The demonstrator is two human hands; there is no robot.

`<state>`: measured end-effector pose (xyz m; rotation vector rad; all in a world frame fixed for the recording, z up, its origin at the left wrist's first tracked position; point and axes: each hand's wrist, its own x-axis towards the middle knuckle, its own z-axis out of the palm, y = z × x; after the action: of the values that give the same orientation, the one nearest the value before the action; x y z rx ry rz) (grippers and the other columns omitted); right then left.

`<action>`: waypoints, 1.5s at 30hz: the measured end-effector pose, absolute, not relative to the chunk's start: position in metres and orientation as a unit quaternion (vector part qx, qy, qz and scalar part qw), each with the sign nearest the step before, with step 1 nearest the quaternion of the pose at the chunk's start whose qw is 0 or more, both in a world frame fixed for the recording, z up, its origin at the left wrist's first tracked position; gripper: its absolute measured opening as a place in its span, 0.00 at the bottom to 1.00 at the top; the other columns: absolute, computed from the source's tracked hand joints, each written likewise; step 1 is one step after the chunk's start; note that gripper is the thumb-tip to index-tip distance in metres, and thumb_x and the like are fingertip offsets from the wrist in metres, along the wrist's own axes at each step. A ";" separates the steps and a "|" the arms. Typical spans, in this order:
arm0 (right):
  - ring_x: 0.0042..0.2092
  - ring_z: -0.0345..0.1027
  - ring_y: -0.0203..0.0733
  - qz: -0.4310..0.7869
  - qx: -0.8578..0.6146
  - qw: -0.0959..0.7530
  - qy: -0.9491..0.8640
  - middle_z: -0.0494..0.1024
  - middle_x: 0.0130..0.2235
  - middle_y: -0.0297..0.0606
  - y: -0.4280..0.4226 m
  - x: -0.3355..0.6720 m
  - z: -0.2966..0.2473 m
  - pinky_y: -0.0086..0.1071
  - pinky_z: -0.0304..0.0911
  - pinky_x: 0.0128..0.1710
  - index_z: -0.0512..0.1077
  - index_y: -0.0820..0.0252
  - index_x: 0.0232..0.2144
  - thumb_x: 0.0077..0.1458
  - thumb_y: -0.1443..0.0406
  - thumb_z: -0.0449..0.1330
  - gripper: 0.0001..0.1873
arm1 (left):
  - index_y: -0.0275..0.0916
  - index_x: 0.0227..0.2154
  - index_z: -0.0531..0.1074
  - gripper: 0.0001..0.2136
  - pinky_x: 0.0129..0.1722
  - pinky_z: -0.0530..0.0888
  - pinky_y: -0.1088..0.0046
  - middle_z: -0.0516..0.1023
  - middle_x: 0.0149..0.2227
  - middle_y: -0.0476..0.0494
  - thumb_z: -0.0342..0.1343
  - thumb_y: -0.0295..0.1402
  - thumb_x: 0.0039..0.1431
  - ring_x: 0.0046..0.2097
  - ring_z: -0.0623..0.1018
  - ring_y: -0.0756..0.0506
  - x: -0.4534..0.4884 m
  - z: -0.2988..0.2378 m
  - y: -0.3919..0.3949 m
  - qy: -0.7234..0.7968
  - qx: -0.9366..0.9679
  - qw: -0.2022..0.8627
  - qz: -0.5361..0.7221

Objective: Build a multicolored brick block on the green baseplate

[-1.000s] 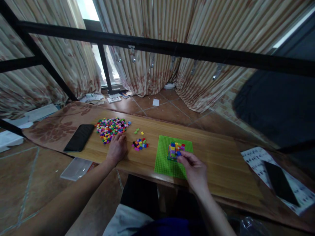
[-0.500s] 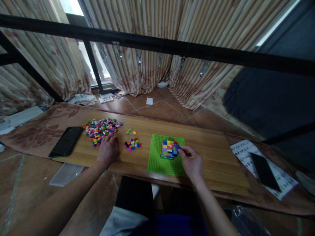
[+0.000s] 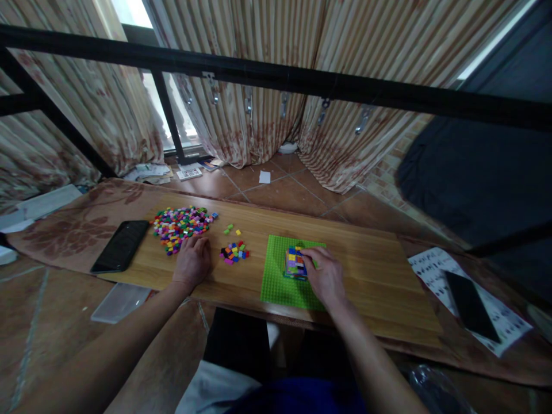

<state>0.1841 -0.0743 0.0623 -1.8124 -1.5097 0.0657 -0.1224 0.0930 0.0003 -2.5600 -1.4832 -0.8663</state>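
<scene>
On the green studded baseplate (image 3: 276, 287) stands a low, squarish block built of many-coloured building bricks (image 3: 295, 267). My right hand (image 3: 325, 276) reaches over its right rear corner, thumb and fingers pinched at the top surface. The fingertips hide the small blue brick that they carried a moment ago. My left hand (image 3: 192, 261) rests on the wooden board with its fingers curled, at the near edge of a big pile of loose bricks (image 3: 179, 224). What it holds, if anything, is hidden. A smaller group of loose bricks (image 3: 234, 252) lies between this hand and the baseplate.
A few stray green and yellow bricks (image 3: 228, 229) lie behind the small group. At the board's left end is a black phone (image 3: 119, 246); another dark phone (image 3: 472, 305) lies on a printed sheet (image 3: 431, 264) at right. A black metal rail (image 3: 267, 75) crosses beyond the board.
My right hand has moved left and slightly up, from beside the brick block to over its top, taking the blue brick along. My left hand keeps its place by the pile.
</scene>
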 end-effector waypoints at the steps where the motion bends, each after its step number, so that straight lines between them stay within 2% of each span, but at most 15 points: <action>1: 0.41 0.70 0.44 0.016 -0.707 0.372 -0.600 0.78 0.38 0.40 -0.073 0.185 0.062 0.38 0.65 0.42 0.78 0.56 0.35 0.60 0.64 0.53 0.13 | 0.35 0.41 0.72 0.13 0.51 0.69 0.56 0.74 0.44 0.34 0.43 0.30 0.61 0.48 0.72 0.38 -0.122 0.000 0.093 -0.482 -0.829 0.030 -0.283; 9: 0.41 0.68 0.45 -0.015 -0.692 0.369 -0.620 0.78 0.38 0.40 -0.070 0.188 0.059 0.39 0.64 0.44 0.78 0.57 0.34 0.61 0.64 0.54 0.12 | 0.35 0.42 0.72 0.14 0.50 0.69 0.54 0.73 0.45 0.33 0.42 0.30 0.61 0.48 0.71 0.37 -0.122 0.002 0.092 -0.480 -0.830 0.023 -0.282; 16: 0.39 0.71 0.41 0.061 -0.699 0.456 -0.547 0.77 0.38 0.38 -0.079 0.186 0.066 0.35 0.66 0.40 0.77 0.57 0.36 0.59 0.63 0.55 0.11 | 0.35 0.42 0.72 0.14 0.51 0.69 0.54 0.73 0.46 0.33 0.42 0.31 0.61 0.48 0.71 0.36 -0.123 -0.001 0.093 -0.486 -0.827 0.022 -0.282; 23: 0.38 0.71 0.40 0.065 -0.692 0.512 -0.504 0.75 0.37 0.39 -0.094 0.195 0.069 0.33 0.66 0.37 0.77 0.58 0.34 0.55 0.63 0.57 0.09 | 0.35 0.43 0.72 0.14 0.52 0.68 0.55 0.73 0.46 0.33 0.43 0.30 0.61 0.49 0.70 0.37 -0.124 -0.003 0.093 -0.487 -0.826 0.008 -0.285; 28: 0.39 0.71 0.41 0.069 -0.720 0.464 -0.512 0.75 0.39 0.40 -0.104 0.208 0.073 0.36 0.66 0.39 0.77 0.58 0.34 0.55 0.63 0.55 0.11 | 0.35 0.43 0.72 0.14 0.52 0.68 0.54 0.73 0.47 0.34 0.43 0.30 0.61 0.49 0.71 0.37 -0.124 -0.002 0.093 -0.489 -0.825 0.009 -0.282; 33: 0.40 0.72 0.44 0.080 -0.744 0.388 -0.538 0.78 0.38 0.41 -0.109 0.225 0.078 0.39 0.66 0.42 0.77 0.58 0.36 0.55 0.63 0.53 0.13 | 0.37 0.43 0.72 0.14 0.53 0.68 0.53 0.73 0.46 0.34 0.43 0.30 0.61 0.49 0.71 0.37 -0.123 -0.001 0.093 -0.487 -0.825 0.009 -0.286; 37: 0.38 0.74 0.46 0.118 -0.761 0.334 -0.544 0.81 0.36 0.40 -0.112 0.239 0.064 0.42 0.67 0.42 0.78 0.55 0.34 0.53 0.62 0.54 0.12 | 0.38 0.43 0.72 0.14 0.52 0.69 0.54 0.73 0.46 0.35 0.44 0.29 0.60 0.49 0.71 0.37 -0.123 0.000 0.092 -0.495 -0.822 0.002 -0.282; 42: 0.39 0.76 0.50 0.170 -0.780 0.330 -0.503 0.82 0.37 0.40 -0.119 0.258 0.041 0.46 0.67 0.43 0.79 0.53 0.34 0.49 0.59 0.57 0.13 | 0.37 0.43 0.72 0.14 0.51 0.69 0.57 0.73 0.46 0.35 0.43 0.28 0.61 0.48 0.70 0.38 -0.122 0.000 0.089 -0.498 -0.824 0.011 -0.268; 45: 0.37 0.76 0.50 0.187 -0.803 0.368 -0.430 0.82 0.36 0.42 -0.124 0.266 0.038 0.47 0.69 0.41 0.79 0.55 0.34 0.47 0.58 0.60 0.13 | 0.35 0.43 0.72 0.14 0.52 0.69 0.57 0.73 0.46 0.34 0.43 0.27 0.61 0.48 0.70 0.38 -0.121 0.001 0.088 -0.499 -0.825 0.014 -0.267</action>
<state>0.2661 -0.1242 0.0382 -2.0606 -1.1051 0.4805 -0.1208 0.0880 0.0005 -2.5675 -1.5533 -0.8301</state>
